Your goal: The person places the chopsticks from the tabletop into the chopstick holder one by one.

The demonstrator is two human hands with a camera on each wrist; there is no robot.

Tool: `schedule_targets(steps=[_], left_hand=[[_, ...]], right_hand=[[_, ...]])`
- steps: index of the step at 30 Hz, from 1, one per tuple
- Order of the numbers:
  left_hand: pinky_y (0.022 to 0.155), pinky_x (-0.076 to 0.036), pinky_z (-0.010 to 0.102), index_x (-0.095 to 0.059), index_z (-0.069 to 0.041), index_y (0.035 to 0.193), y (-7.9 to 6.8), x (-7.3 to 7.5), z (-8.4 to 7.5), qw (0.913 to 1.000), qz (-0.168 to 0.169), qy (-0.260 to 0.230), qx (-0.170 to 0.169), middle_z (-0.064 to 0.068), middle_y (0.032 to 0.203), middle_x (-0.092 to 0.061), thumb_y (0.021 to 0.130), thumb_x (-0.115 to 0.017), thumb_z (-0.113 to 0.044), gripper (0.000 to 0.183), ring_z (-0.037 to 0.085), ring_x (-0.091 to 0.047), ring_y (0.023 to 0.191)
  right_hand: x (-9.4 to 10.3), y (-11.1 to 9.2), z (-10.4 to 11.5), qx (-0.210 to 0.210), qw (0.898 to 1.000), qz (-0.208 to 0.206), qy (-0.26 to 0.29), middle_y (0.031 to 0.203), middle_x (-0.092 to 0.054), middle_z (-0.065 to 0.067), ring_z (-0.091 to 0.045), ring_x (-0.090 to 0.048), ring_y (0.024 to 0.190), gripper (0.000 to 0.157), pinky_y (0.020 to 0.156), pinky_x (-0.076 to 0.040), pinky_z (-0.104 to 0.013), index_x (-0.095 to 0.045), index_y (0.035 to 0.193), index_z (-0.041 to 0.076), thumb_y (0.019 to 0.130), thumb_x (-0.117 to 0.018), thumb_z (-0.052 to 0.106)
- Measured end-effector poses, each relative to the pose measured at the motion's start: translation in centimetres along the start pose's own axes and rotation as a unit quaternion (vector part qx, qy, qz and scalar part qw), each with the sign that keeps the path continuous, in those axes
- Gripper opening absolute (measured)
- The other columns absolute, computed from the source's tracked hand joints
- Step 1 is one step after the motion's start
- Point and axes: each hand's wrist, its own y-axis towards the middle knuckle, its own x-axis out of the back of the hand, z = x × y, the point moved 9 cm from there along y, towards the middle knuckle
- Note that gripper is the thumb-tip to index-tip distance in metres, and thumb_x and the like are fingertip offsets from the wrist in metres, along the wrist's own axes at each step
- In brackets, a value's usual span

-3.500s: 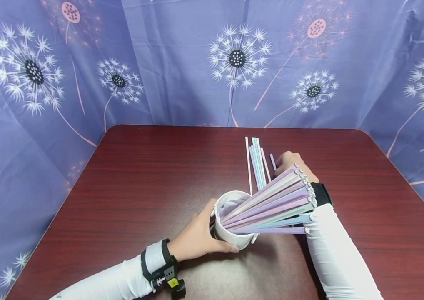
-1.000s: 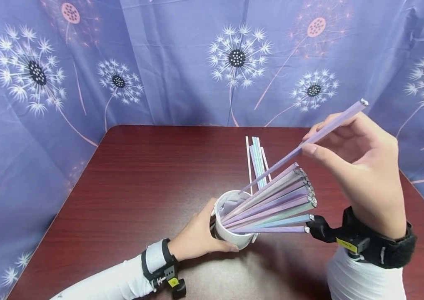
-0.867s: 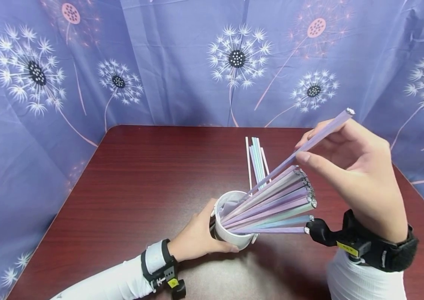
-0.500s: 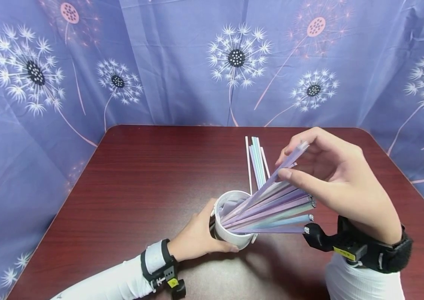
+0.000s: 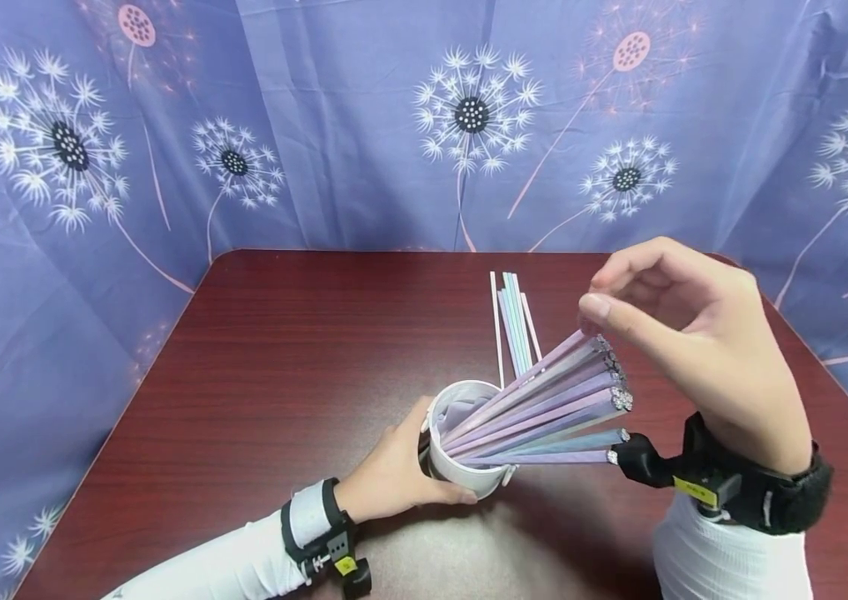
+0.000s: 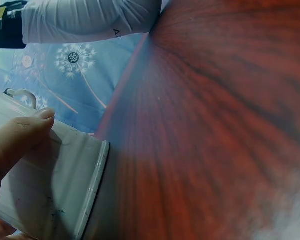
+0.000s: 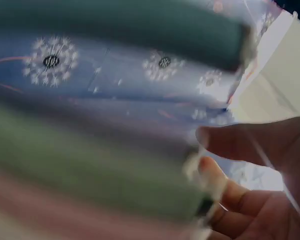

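Note:
A white metal pail (image 5: 467, 482) stands on the table, and my left hand (image 5: 394, 471) grips its side. In the left wrist view my thumb lies over the pail's wall (image 6: 75, 175), close to a small looped handle (image 6: 24, 95). Slim pastel sticks (image 5: 544, 408) in lilac, pink, white, green and blue fan out of the pail to the right, with glittery silver ends. My right hand (image 5: 701, 342) hovers just above the stick ends, fingers bent and nothing between thumb and forefinger. The right wrist view shows blurred sticks (image 7: 90, 165), their tips right beside those fingertips.
More pastel sticks (image 5: 516, 321) lie on the dark red wooden table (image 5: 304, 333) behind the pail. A blue dandelion-print cloth (image 5: 364, 125) hangs along the table's back and sides. Black camera straps circle both wrists.
My right hand took a lilac stick from the table, lowered it into the pail among the others, let go and drew back up to the right. My left hand has stayed on the pail.

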Motion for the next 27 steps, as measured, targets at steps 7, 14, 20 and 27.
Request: schedule_targets(steps=[7, 14, 20, 27], left_hand=[[0.103, -0.042, 0.037, -0.034, -0.042, 0.139, 0.0, 0.2, 0.0, 1.0000, -0.004, 0.001, -0.005, -0.018, 0.128, -0.058, 0.057, -0.092, -0.048, 0.101, 0.006, -0.056, 0.118], [0.101, -0.044, 0.037, -0.036, -0.040, 0.138, -0.2, 0.2, 0.1, 1.0000, -0.007, -0.003, -0.002, -0.018, 0.127, -0.058, 0.057, -0.093, -0.045, 0.100, 0.005, -0.057, 0.116], [0.101, -0.044, 0.035, -0.036, -0.039, 0.138, 0.0, 0.0, 0.0, 0.9999, -0.004, -0.003, -0.013, -0.018, 0.127, -0.058, 0.057, -0.093, -0.046, 0.099, 0.006, -0.057, 0.115], [0.100, -0.044, 0.035, -0.035, -0.041, 0.138, -0.1, -0.1, -0.1, 0.9999, -0.003, -0.006, -0.015, -0.017, 0.127, -0.059, 0.057, -0.092, -0.047, 0.099, 0.006, -0.058, 0.115]], right_hand=[[2.6, 2.3, -5.8, -0.074, 0.995, -0.059, -0.034, 0.087, -0.067, -0.017, -0.026, -0.066, 0.071, 0.024, 0.070, -0.056, -0.028, -0.063, 0.103, -0.008, 0.087, -0.073, 0.007], [3.9, 4.0, -12.9, -0.119, 0.952, -0.061, -0.276, 0.091, -0.073, -0.009, -0.005, -0.067, 0.066, 0.022, 0.068, -0.053, -0.021, -0.069, 0.104, 0.008, 0.091, -0.068, 0.025], [4.1, 4.2, -17.8, -0.146, 0.915, 0.000, -0.377, 0.087, -0.073, -0.015, -0.010, -0.066, 0.060, 0.019, 0.069, -0.050, -0.030, -0.070, 0.103, 0.003, 0.091, -0.066, 0.018], [2.8, 2.9, -24.9, -0.258, 0.879, 0.136, -0.378, 0.099, -0.071, -0.018, -0.031, -0.066, 0.090, 0.027, 0.081, -0.051, -0.046, -0.069, 0.108, -0.002, 0.093, -0.060, 0.018]])
